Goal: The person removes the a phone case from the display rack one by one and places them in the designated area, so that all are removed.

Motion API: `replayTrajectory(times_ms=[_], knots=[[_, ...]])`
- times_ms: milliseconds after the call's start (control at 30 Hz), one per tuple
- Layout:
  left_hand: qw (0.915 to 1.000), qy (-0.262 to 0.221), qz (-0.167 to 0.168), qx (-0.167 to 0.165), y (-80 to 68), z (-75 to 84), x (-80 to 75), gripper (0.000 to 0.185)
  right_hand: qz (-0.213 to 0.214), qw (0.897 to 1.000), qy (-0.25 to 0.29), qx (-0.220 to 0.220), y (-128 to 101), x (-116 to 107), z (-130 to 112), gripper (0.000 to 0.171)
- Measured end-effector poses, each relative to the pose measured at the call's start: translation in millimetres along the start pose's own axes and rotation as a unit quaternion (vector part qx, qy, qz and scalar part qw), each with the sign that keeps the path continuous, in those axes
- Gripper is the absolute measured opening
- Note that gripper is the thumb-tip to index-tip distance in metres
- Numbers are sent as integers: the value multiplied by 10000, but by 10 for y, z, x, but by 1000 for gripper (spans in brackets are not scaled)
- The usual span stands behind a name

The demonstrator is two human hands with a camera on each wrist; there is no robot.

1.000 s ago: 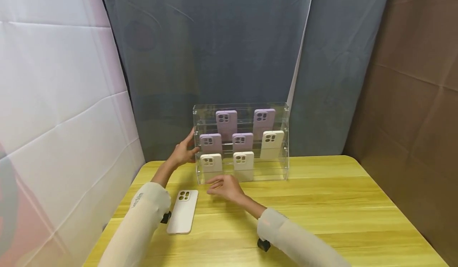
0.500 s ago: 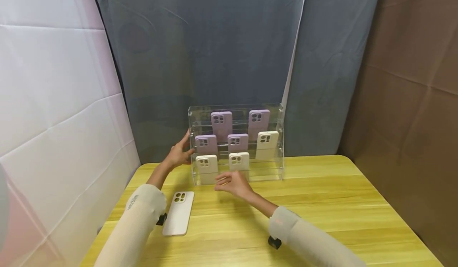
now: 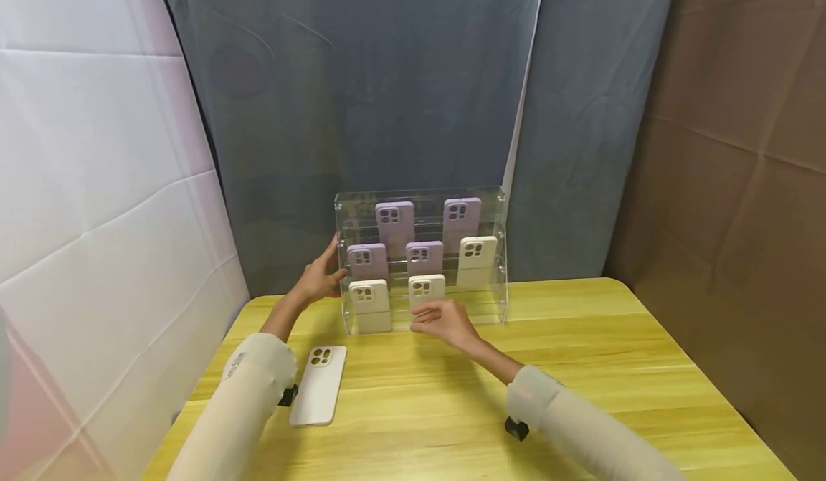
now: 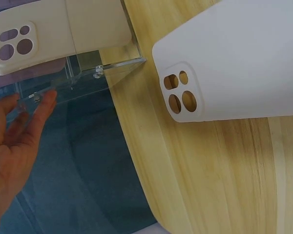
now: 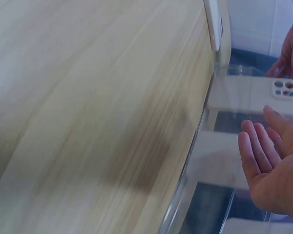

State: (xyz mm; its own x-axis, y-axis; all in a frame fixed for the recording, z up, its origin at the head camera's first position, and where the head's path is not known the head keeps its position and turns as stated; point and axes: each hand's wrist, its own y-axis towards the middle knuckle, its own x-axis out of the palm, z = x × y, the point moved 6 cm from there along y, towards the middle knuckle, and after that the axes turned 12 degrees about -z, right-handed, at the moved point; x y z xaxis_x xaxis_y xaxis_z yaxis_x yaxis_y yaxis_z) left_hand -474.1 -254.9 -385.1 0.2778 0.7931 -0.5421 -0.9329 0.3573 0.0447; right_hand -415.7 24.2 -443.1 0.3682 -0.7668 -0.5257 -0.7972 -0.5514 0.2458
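Right hand (image 3: 445, 321) moved right, fingers spread; left hand (image 3: 319, 278) flat against upright rack (image 3: 497, 251).

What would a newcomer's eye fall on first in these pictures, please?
A clear acrylic three-tier display stand at the back of the yellow wooden table draws the eye, holding upright purple phone cases on its upper tiers and cream phone cases lower down. The left hand touches the stand's left side, while the right hand hovers open in front of it. One more cream phone case lies flat near the left sleeve.
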Motion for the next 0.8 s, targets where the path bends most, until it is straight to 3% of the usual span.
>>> replayTrajectory(times_ms=[533,800], knots=[[10000,83,-46,29,-24,25,-1,90,473,9969,-541,308,-133,-461,212,23],[10000,71,-38,-7,0,7,0,90,669,9959,-612,57,-133,-642,250,24]])
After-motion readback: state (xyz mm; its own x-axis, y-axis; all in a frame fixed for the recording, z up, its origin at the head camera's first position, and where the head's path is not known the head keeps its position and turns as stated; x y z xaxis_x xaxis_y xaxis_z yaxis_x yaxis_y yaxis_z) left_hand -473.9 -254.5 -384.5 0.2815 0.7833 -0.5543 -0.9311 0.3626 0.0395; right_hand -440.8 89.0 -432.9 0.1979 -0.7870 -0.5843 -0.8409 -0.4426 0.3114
